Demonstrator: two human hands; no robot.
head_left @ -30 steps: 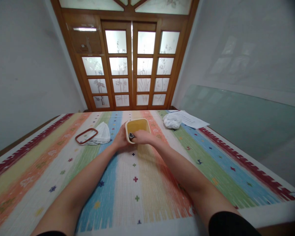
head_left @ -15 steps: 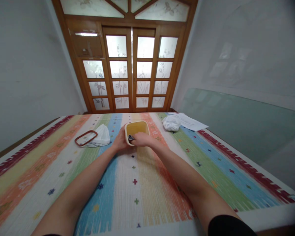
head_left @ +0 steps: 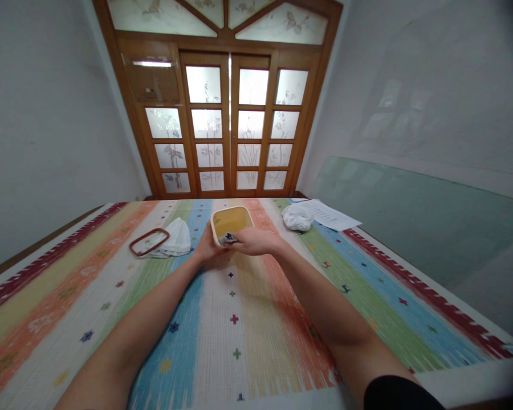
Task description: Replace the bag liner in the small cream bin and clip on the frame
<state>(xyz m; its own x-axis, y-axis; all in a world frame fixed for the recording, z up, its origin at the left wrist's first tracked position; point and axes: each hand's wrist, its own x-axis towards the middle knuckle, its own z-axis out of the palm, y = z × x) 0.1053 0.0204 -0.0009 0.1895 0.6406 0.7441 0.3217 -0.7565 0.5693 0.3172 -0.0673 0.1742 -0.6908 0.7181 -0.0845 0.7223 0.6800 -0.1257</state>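
A small cream-rimmed bin [head_left: 234, 218] with a yellow inside is tilted with its opening toward me, above the middle of the striped cloth. My left hand [head_left: 207, 245] is closed on the bin's left side, its fingers partly hidden behind the wall. At the near rim my right hand [head_left: 253, 240] is closed on a small crumpled grey-and-dark piece [head_left: 228, 238], perhaps cloth or plastic. Its exact kind is too small to tell.
To the left, a reddish-brown rounded frame [head_left: 149, 242] overlaps a folded white cloth or bag [head_left: 178, 238]. A white crumpled bundle [head_left: 298, 217] lies at right, beside a printed sheet of paper [head_left: 334, 216]. The striped tablecloth [head_left: 235, 296] covers the table.
The bin has shifted slightly left and is tilted more. My right hand has come up from inside to the near rim, with more of the grey piece showing.
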